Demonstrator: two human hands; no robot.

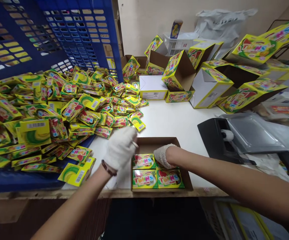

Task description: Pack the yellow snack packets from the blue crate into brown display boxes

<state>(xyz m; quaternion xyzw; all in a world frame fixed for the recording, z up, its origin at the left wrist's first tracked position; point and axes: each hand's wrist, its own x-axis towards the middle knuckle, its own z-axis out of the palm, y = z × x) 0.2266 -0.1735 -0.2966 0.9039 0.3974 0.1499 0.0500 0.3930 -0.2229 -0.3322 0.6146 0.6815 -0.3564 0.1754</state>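
Note:
My left hand (121, 148), in a white knit glove, is above the table at the left wall of an open carton (157, 141). Its fingers are curled and smeared by motion; what they hold, if anything, I cannot make out. Inside the carton, my gloved right hand (165, 156) reaches down over the right pack of the back row, and its fingertips are hidden. Flat "TWINS" packs lie face up in the carton: a back left pack (143, 161), a front left pack (145, 179) and a front right pack (170, 179).
A tipped blue crate (81, 36) spills a large heap of small yellow-green packs (69, 110) onto the white table (169, 120) at left. Several empty display boxes (179, 71) are piled at the back and right. A black tape dispenser (217, 140) stands at right.

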